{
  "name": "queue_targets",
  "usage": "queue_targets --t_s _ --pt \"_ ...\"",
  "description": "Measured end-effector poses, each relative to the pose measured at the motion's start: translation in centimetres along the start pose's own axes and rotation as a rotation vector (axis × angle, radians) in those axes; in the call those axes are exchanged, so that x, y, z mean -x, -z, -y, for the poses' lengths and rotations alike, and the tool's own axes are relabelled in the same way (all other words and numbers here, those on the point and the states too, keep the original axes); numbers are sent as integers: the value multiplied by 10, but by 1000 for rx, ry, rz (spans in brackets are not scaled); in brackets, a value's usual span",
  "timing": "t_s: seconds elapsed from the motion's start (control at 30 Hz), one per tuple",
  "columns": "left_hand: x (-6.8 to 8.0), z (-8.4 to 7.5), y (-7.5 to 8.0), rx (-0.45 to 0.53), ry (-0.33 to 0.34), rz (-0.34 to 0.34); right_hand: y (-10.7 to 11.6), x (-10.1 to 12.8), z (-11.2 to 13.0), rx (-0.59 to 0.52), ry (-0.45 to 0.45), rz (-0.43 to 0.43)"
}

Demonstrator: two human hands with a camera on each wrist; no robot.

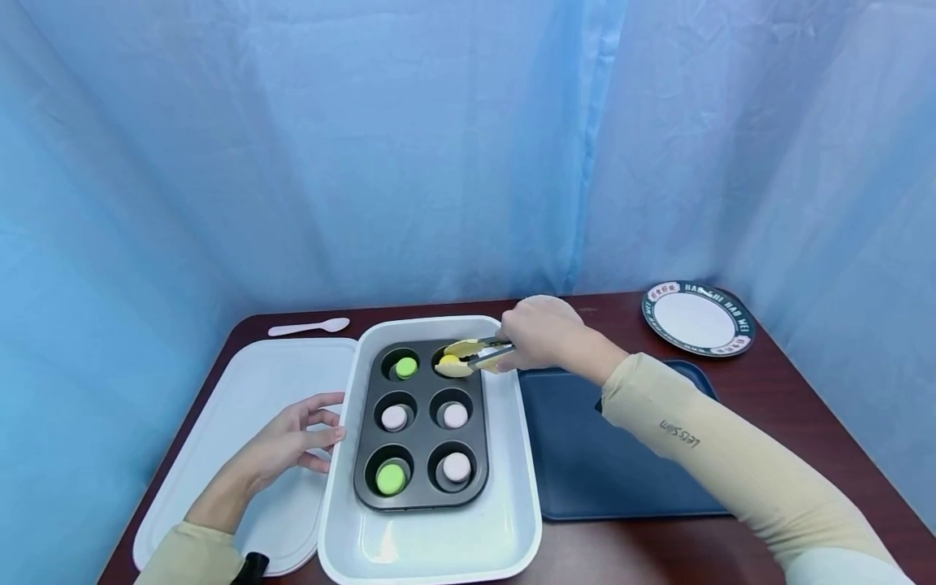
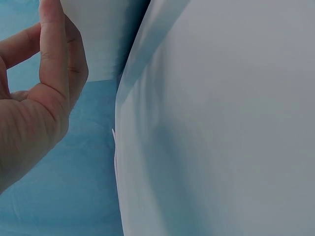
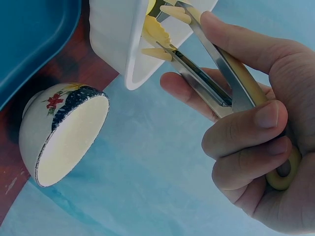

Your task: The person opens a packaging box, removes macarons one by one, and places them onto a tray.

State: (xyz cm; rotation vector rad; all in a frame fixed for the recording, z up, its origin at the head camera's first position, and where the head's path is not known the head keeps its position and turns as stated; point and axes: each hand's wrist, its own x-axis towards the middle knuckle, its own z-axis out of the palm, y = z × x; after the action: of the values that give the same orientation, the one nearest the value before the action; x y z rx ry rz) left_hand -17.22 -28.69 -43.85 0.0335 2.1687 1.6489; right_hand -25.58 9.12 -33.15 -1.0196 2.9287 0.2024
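Note:
My right hand [image 1: 544, 329] grips metal tongs [image 3: 241, 81] with yellow scalloped tips. Those tips reach over the back right cup of a dark muffin tin [image 1: 422, 435], on either side of a small yellow round piece [image 1: 449, 360]; I cannot tell whether they pinch it. Other cups hold round pieces, two green [image 1: 391, 479] and three pale pink [image 1: 457, 467]. The tin sits inside a white rectangular basin [image 1: 439, 540]. At the basin's left rim is my left hand [image 1: 292, 443], fingers spread and loosely bent, holding nothing.
A white board [image 1: 270, 382] lies left of the basin, a white spoon [image 1: 310, 327] behind it. To the right lie a dark blue tray [image 1: 600, 479] and a green-rimmed plate [image 1: 695, 318]. A flower-patterned bowl [image 3: 74, 132] shows in the right wrist view. Blue curtains [image 1: 439, 162] surround the table.

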Motion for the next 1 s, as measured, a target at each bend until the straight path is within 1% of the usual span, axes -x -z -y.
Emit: queue_targets --t_s 0.33,0.53,0.73,1.0 --pt "4 -1 4 17 -7 27 0 1 2 10 19 -37" --pt "1 0 1 13 -10 39 -6 6 -5 32 51 -71" --pt "1 0 -2 5 -8 25 -10 10 -10 40 94 -128" --pt "2 -1 0 4 -5 31 -16 13 -9 38 81 -158"
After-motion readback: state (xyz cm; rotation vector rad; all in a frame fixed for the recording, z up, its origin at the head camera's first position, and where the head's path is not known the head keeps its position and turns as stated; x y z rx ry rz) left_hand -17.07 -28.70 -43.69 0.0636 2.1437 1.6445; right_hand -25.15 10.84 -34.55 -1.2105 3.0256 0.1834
